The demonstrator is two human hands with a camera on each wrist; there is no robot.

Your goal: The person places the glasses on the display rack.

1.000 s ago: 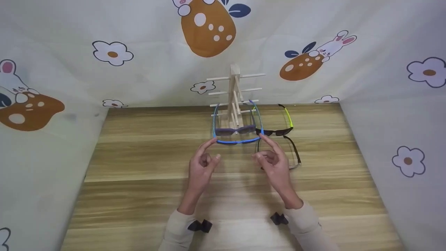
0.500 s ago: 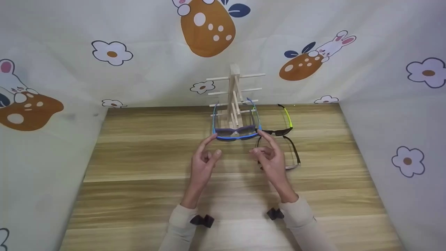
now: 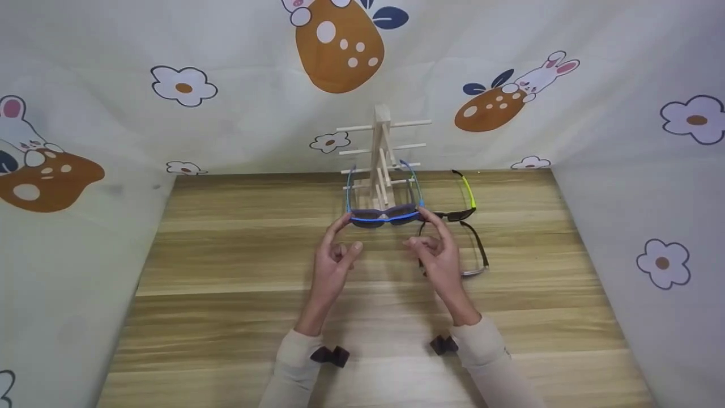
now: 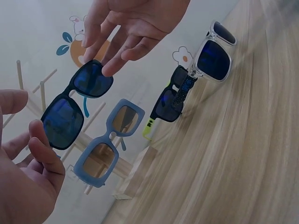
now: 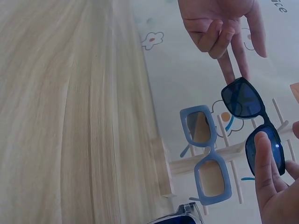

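Note:
A pair of sunglasses with a bright blue top edge (image 3: 387, 220) and dark blue lenses (image 4: 63, 122) faces me at a wooden display stand (image 3: 380, 136). Its temples reach back over the stand's pegs. My left hand (image 3: 330, 266) touches its left corner with an extended index finger, thumb apart. At the other corner, the right index finger extends likewise from my right hand (image 3: 444, 263). The right wrist view shows two straight fingers (image 5: 239, 53) of the left hand at the frame's end. Just below and behind, grey-blue square sunglasses (image 4: 98, 158) hang on the lower pegs.
Right of the stand, black sunglasses with a lime temple (image 3: 468, 191) lie on the wooden table (image 3: 226, 266). Clear-fronted sunglasses with dark temples (image 3: 481, 249) lie nearer me, partly behind the right hand. A patterned cloth wall (image 3: 238, 130) stands close behind the stand.
The blue sunglasses have slid back toward the stand, and their front edge now overlaps the grey-blue pair. Both hands have moved forward with them, fingers still at the corners.

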